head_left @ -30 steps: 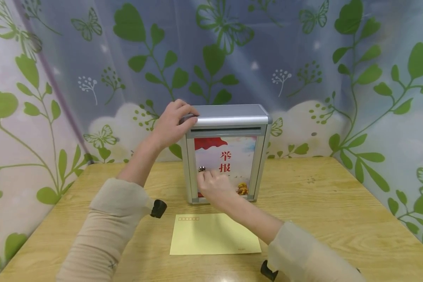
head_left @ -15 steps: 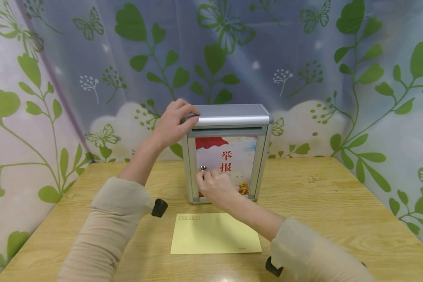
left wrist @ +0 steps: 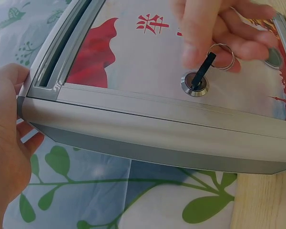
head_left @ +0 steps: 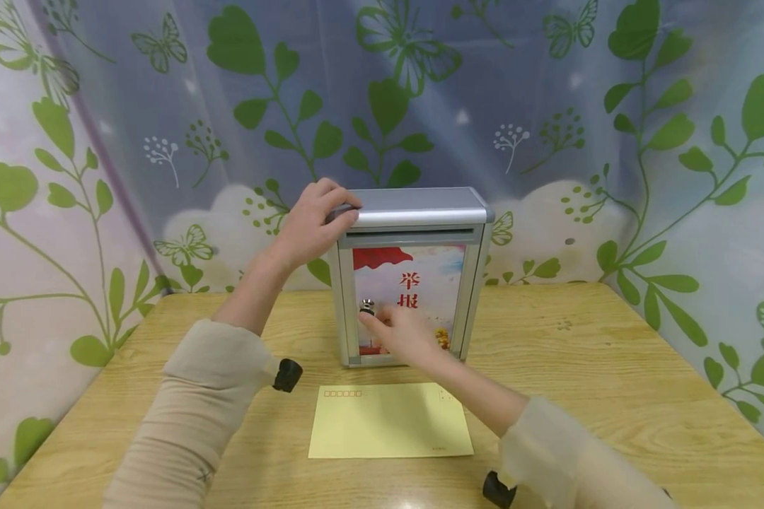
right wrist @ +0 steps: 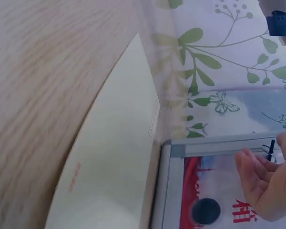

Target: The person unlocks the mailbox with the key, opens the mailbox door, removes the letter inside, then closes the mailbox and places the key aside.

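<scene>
An upright silver suggestion box (head_left: 420,206) with a printed front panel stands on the table. My left hand (head_left: 310,220) grips its top left corner, thumb toward the front and fingers over the top. A key (left wrist: 206,67) with a black head sticks out of the round lock (left wrist: 193,91) on the panel, a metal ring hanging from it. Beside the key, the thumb and fingers of my right hand (head_left: 410,338) are spread apart, pinching nothing; the fingers overlap the ring in the left wrist view. In front of the box lies a flat yellow envelope (head_left: 388,428).
The wooden table (head_left: 611,396) reaches back to a leaf-patterned curtain (head_left: 516,85) close behind the box. A narrow slot (head_left: 414,235) runs across the box's upper front. Low on the panel shows a dark round disc (right wrist: 205,211).
My right hand, curled at the key before, has loosened its fingers and drawn slightly right, leaving the key in the lock. The left hand and envelope have stayed put.
</scene>
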